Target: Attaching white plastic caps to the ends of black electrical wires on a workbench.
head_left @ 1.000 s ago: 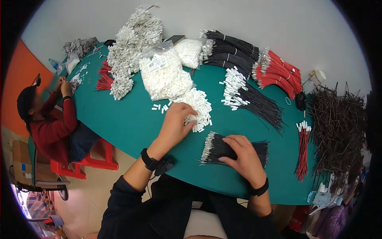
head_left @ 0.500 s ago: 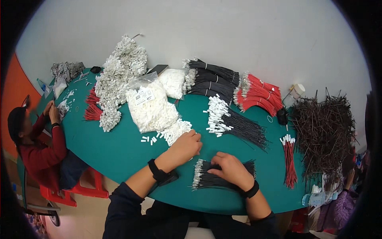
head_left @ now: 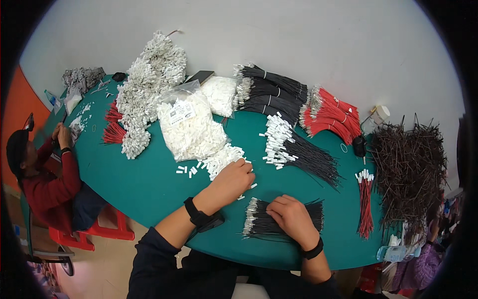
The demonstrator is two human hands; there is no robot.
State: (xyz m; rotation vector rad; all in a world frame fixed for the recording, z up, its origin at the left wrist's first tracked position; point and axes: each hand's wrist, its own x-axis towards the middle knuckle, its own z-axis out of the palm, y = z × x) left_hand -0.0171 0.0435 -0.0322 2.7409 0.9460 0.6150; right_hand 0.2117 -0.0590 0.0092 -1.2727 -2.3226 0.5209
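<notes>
At the near edge of a loose pile of small white plastic connector housings, my left hand is closed with its fingertips pressed together. What it may hold is hidden behind the fingers. A couple of single housings lie beside it on the green table. Just to the right, a bundle of black wires with bare metal terminals at the left end lies flat before me. My right hand rests over the middle of these wires, its fingers bent and thumb drawn in, closed on the black wires.
Behind the pile stands an open bag of white housings. Black wires with white housings lie farther right, before tied black and red bundles. A brown wire heap is at right. A co-worker sits at left.
My right hand's fingers have drawn closer together on the black wires. My left hand remains at the white pile, where loose housings now show beside it. The whole view has shifted slightly.
</notes>
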